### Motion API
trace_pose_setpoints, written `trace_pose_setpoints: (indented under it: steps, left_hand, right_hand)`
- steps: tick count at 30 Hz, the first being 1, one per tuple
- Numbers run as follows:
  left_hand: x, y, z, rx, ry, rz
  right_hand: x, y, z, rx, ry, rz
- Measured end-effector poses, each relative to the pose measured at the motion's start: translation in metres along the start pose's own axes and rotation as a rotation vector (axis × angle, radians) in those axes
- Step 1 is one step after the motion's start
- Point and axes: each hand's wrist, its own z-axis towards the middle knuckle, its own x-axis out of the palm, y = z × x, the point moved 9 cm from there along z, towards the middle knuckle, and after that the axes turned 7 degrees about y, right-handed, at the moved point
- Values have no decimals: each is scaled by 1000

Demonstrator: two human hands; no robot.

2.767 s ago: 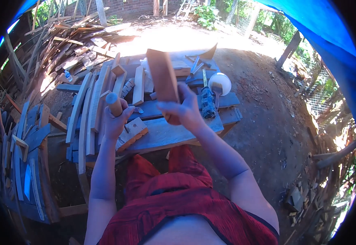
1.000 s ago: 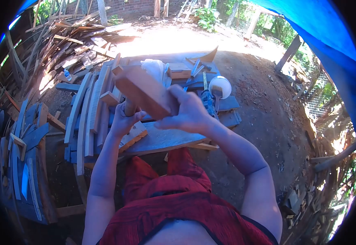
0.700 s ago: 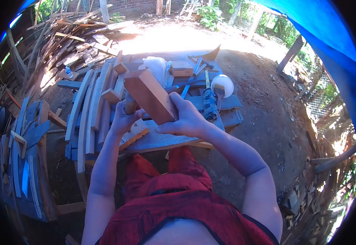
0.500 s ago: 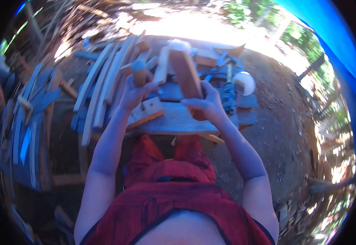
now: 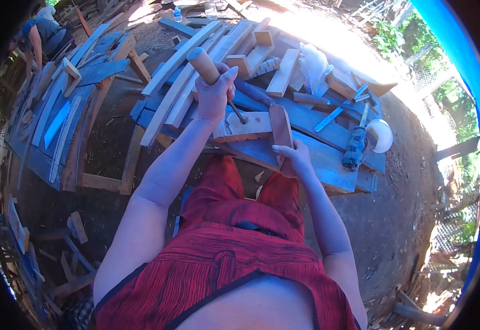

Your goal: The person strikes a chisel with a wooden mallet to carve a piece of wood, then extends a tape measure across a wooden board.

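Observation:
My left hand [image 5: 215, 94] is wrapped round a chisel [image 5: 202, 65] with a thick wooden handle. The chisel's thin metal shaft slants down to a pale wood block [image 5: 243, 126] on the workbench, its tip at or near a dark hole in the block's top. In my right hand [image 5: 294, 158] is a reddish-brown wooden bar [image 5: 280, 127], gripped at its lower end. The bar stands up just right of the block; whether the two touch is unclear.
Long planks [image 5: 179, 91] lie at the bench's left. A hammer [image 5: 364, 113], a dark tool [image 5: 354, 148], a square [image 5: 329, 119], a white bowl [image 5: 382, 136] and a plastic bag [image 5: 312, 65] lie rightward. Another person [image 5: 45, 33] bends at the far left.
The chisel in my left hand has come over the block, its shaft pointing down to it. The brown bar has dropped lower beside the block. The camera view has shifted.

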Motion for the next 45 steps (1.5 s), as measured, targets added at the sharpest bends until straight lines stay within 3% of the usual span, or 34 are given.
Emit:
trace_pose_setpoints:
  steps: [1, 5, 7, 8, 10, 20, 28, 37, 40, 43, 45]
  left_hand:
    - [-3, -3, -4, 24, -96, 32]
    - [12, -11, -9, 42, -135, 79]
    - [41, -8, -7, -14, 167, 201]
    - [44, -12, -6, -16, 167, 203]
    - [81, -15, -11, -49, 518, 185]
    - [64, 1, 0, -60, 365, 211]
    - [42, -3, 1, -17, 82, 218]
    - [32, -4, -1, 53, -6, 225]
    - [33, -5, -3, 75, -9, 211]
    - [35, -6, -4, 54, 2, 230]
    - [40, -5, -5, 62, 26, 232]
  right_hand:
    - [0, 1, 0, 3, 2, -2]
    - [1, 2, -1, -6, 12, 21]
    - [1, 4, -1, -13, 10, 18]
    - [3, 8, -4, -17, 12, 35]
    - [5, 7, -5, -17, 18, 50]
    - [-1, -3, 0, -8, 7, 22]
    - [1, 3, -3, -13, 13, 43]
    - [-5, -1, 0, -27, -24, 18]
    - [-15, -2, 1, -52, -101, -145]
    - [-20, 65, -21, -191, -183, -154]
    - [-12, 144, -47, -379, -169, -100]
